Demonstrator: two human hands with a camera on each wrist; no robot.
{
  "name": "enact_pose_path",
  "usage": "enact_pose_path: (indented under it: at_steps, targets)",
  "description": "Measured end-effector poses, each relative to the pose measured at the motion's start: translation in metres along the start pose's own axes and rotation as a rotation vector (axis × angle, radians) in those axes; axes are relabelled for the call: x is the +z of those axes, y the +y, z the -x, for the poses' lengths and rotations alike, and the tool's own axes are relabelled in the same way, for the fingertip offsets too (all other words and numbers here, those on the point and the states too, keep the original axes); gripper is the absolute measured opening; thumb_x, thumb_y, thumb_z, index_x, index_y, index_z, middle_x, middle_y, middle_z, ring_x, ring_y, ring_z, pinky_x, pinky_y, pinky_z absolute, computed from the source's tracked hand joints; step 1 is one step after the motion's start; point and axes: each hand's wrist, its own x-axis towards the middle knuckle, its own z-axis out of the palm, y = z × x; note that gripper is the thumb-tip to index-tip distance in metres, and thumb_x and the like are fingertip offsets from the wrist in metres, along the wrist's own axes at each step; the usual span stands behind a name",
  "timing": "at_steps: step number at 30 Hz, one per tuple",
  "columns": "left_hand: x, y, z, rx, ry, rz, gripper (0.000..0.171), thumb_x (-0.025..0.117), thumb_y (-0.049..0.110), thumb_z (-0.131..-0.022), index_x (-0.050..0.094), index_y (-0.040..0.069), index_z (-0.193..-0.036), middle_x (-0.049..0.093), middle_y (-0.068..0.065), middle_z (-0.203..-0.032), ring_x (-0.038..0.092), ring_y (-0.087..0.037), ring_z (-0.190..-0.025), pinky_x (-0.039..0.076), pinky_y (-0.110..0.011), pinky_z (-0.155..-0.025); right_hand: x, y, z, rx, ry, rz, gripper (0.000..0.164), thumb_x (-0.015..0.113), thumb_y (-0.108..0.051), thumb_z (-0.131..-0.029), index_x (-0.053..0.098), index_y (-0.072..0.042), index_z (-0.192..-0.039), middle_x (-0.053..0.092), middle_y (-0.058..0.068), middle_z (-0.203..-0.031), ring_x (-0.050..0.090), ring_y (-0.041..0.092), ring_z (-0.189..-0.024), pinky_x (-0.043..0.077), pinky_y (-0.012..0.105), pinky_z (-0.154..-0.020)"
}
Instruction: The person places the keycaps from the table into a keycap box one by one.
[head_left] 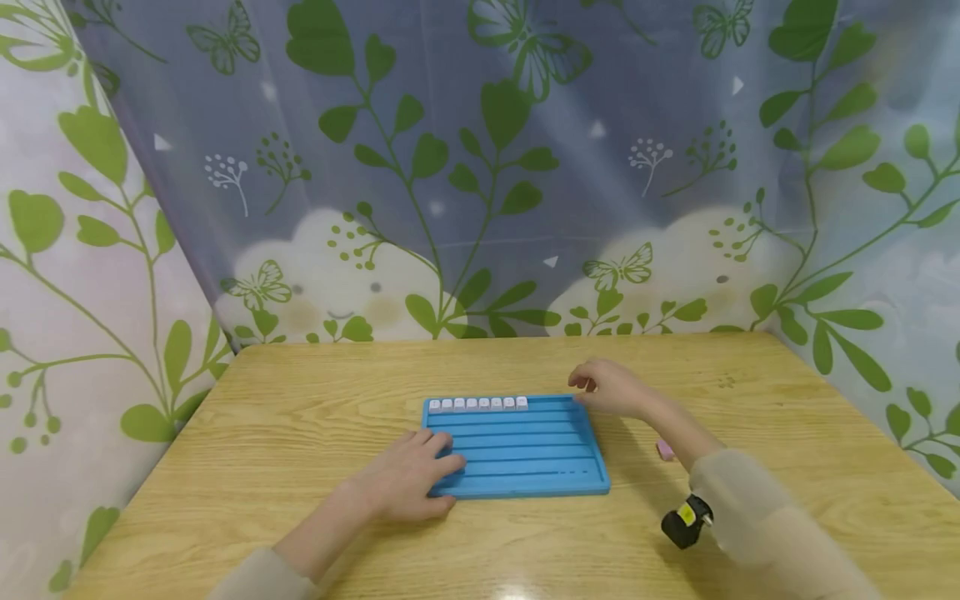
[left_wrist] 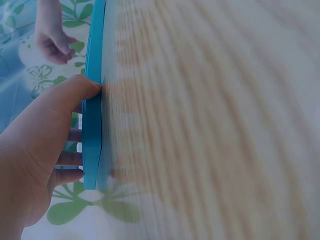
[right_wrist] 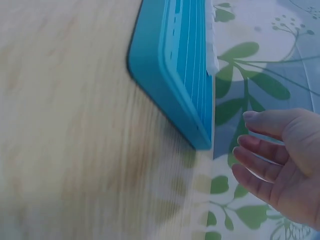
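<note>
A blue tray (head_left: 517, 450) with raised ridges across it lies on the wooden table. Along its far ridge, from the left, stands a row of several small white keycap-like pieces (head_left: 478, 404) with faint marks on top. My left hand (head_left: 405, 475) holds the tray's left front corner, thumb along the near wall and fingers over the side, as the left wrist view also shows. My right hand (head_left: 611, 387) hovers at the far right corner of the tray, fingers loosely bent. In the right wrist view this hand (right_wrist: 285, 165) has nothing in it.
A small pink piece (head_left: 665, 450) lies on the table to the right of the tray, close to my right forearm. A black wrist device with a yellow label (head_left: 686, 518) sits at the right sleeve. A leaf-patterned curtain (head_left: 480, 167) hangs behind the wooden table (head_left: 300, 400).
</note>
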Motion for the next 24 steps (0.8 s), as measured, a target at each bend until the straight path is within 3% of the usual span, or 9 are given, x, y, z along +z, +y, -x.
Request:
enact_pose_path:
  at_steps: [5, 14, 24]
  targets:
    - [0.0, 0.001, 0.0, 0.005, 0.015, -0.006, 0.046, 0.052, 0.047, -0.088, 0.053, 0.02, -0.126, 0.048, -0.006, -0.117, 0.045, -0.022, -0.103, 0.04, -0.043, -0.092, -0.006, 0.011, 0.022, 0.0, 0.022, -0.031, 0.021, 0.062, -0.007, -0.086, 0.062, 0.005, -0.103, 0.061, 0.008, -0.092, 0.058, 0.024, -0.083, 0.048, 0.039, -0.073]
    - [0.002, 0.003, -0.001, 0.013, 0.028, 0.003, 0.046, 0.052, 0.046, -0.088, 0.054, 0.02, -0.126, 0.047, -0.005, -0.116, 0.044, -0.021, -0.101, 0.04, -0.041, -0.09, -0.025, 0.02, 0.063, 0.072, -0.032, -0.089, 0.023, 0.052, -0.011, -0.094, 0.062, 0.003, -0.11, 0.063, 0.012, -0.103, 0.058, 0.027, -0.093, 0.047, 0.043, -0.078]
    - [-0.001, 0.002, -0.002, 0.015, 0.031, -0.006, 0.046, 0.054, 0.045, -0.087, 0.054, 0.019, -0.124, 0.048, -0.006, -0.114, 0.044, -0.022, -0.101, 0.039, -0.043, -0.092, -0.03, 0.028, 0.1, 0.096, -0.048, -0.117, 0.023, 0.056, -0.01, -0.091, 0.062, 0.005, -0.107, 0.064, 0.011, -0.099, 0.059, 0.026, -0.091, 0.048, 0.042, -0.077]
